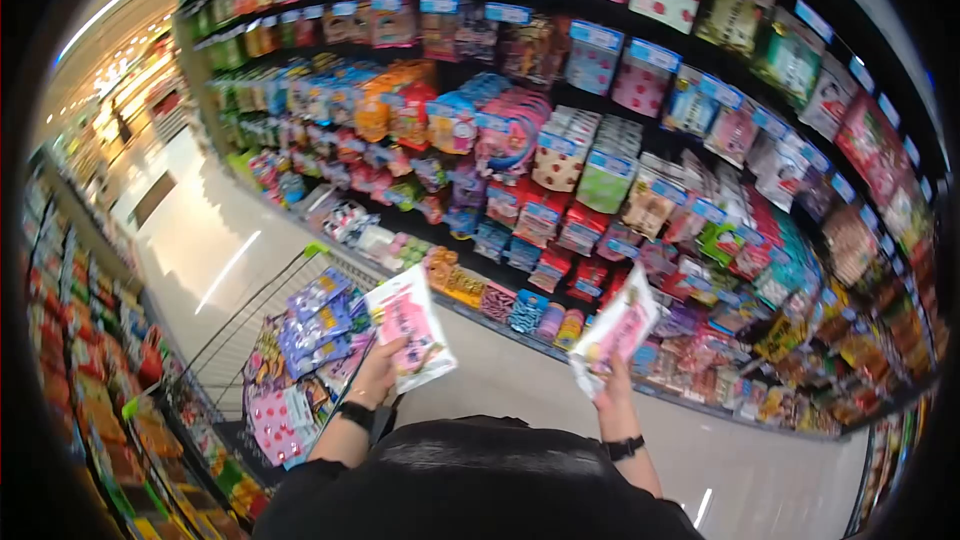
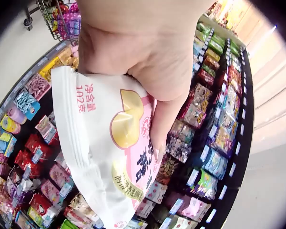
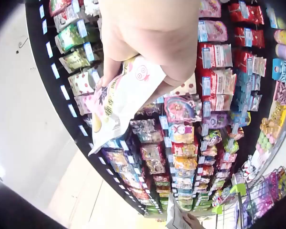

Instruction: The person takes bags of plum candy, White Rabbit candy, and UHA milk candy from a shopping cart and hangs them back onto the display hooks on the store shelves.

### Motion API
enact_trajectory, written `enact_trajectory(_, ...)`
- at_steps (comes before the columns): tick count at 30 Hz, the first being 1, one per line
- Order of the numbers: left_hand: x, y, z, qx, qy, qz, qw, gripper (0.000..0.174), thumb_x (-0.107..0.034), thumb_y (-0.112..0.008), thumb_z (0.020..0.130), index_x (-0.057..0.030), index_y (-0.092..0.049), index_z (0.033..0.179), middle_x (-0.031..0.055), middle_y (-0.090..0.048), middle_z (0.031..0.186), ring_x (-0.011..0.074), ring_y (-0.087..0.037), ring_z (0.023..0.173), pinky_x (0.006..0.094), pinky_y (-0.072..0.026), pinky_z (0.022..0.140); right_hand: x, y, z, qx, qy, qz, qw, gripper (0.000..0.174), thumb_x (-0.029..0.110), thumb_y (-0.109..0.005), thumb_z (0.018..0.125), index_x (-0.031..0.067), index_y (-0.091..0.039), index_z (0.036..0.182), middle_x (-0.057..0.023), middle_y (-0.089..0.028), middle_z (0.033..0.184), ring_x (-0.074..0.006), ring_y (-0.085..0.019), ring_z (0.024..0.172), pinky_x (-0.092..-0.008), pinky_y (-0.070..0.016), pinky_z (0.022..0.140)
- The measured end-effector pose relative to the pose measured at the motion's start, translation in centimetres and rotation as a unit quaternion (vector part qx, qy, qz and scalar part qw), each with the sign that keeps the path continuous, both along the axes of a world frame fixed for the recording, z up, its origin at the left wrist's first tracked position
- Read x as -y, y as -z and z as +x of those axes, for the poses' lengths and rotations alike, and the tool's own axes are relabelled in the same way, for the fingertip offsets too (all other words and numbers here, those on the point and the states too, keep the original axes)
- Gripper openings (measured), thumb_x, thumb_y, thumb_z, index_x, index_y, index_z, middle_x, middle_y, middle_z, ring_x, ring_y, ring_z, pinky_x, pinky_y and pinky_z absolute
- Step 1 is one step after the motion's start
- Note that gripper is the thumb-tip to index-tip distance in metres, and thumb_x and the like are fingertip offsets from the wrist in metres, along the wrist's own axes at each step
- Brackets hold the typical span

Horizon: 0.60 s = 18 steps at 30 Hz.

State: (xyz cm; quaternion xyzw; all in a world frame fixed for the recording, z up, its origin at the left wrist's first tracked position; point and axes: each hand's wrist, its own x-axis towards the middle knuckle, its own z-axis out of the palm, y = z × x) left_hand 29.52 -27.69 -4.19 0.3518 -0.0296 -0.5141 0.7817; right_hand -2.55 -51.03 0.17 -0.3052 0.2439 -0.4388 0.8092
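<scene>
In the head view the left hand (image 1: 374,375) grips a white and pink bag (image 1: 411,328) by its lower left edge, beside the cart. The right hand (image 1: 616,392) holds a similar white and pink bag (image 1: 618,326) by its lower end, in front of the shelves. Up close in the left wrist view, the left hand (image 2: 138,62) has its thumb over the bag's printed face (image 2: 102,133); its other fingers are hidden. Fingers of the right hand (image 3: 150,43) curl round the other bag (image 3: 126,98) in the right wrist view.
A wire shopping cart (image 1: 215,340) with purple packets (image 1: 318,325) and a pink dotted bag (image 1: 280,424) stands at the left. Shelves of hanging packets (image 1: 560,150) curve across the front and right. Another stocked shelf (image 1: 80,360) lines the far left, beyond the shiny aisle floor (image 1: 200,230).
</scene>
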Motion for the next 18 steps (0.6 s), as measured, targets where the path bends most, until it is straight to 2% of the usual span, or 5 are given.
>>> enact_trajectory(6, -5.8, -0.4, 4.4, 0.047, -0.016, 0.048, 0.998, 0.028, -0.015, -0.053, 0.089, -0.0004, -0.052, 0.114, 0.0092, -0.060, 0.107, 0.0205, -0.061, 0.094, 0.0322, -0.0521, 0.081, -1.7, -1.4, 8.3, -0.086, -0.123, 0.072, 0.986, 0.037, 0.024, -0.061, 0.086, 0.0033, -0.051, 0.115, -0.0147, -0.062, 0.103, -0.0263, -0.064, 0.091, -0.0435, -0.0539, 0.078)
enact_trajectory(7, -5.8, -2.7, 2.7, 0.218, -0.070, 0.057, 0.972, 0.030, -0.018, -0.051, 0.091, -0.0008, -0.049, 0.115, 0.0093, -0.059, 0.109, 0.0186, -0.059, 0.097, 0.0313, -0.0510, 0.083, -1.6, -1.2, 9.7, -0.048, -0.158, 0.106, 0.980, 0.036, 0.025, -0.062, 0.085, 0.0032, -0.052, 0.112, -0.0148, -0.062, 0.100, -0.0265, -0.064, 0.086, -0.0428, -0.0550, 0.074)
enact_trajectory(8, -6.5, 2.9, 7.6, 0.016, -0.043, 0.025, 0.999, 0.034, -0.017, -0.050, 0.091, -0.0008, -0.046, 0.121, 0.0091, -0.058, 0.109, 0.0187, -0.058, 0.100, 0.0323, -0.0508, 0.084, -2.0, -1.9, 10.8, -0.022, -0.165, 0.103, 0.981, 0.035, 0.024, -0.063, 0.084, 0.0037, -0.053, 0.111, -0.0146, -0.061, 0.102, -0.0263, -0.065, 0.082, -0.0417, -0.0554, 0.072)
enact_trajectory(11, -5.9, 0.8, 6.3, 0.248, -0.028, 0.013, 0.968, 0.043, -0.022, -0.052, 0.090, -0.0007, -0.043, 0.126, 0.0109, -0.057, 0.113, 0.0237, -0.057, 0.102, 0.0395, -0.0485, 0.088, -3.0, -3.9, 12.7, 0.053, -0.176, 0.002, 0.983, 0.044, 0.018, -0.065, 0.083, 0.0039, -0.049, 0.121, -0.0092, -0.058, 0.112, -0.0198, -0.061, 0.094, -0.0357, -0.0536, 0.077)
enact_trajectory(18, 0.7, 1.9, 6.0, 0.010, 0.098, -0.009, 0.995, 0.039, -0.022, -0.052, 0.090, -0.0006, -0.045, 0.123, 0.0146, -0.058, 0.114, 0.0273, -0.059, 0.100, 0.0428, -0.0480, 0.088, -2.3, -5.2, 6.3, 0.096, -0.176, 0.032, 0.979, 0.047, 0.009, -0.061, 0.085, 0.0010, -0.042, 0.127, -0.0103, -0.055, 0.119, -0.0181, -0.057, 0.105, -0.0334, -0.0484, 0.089)
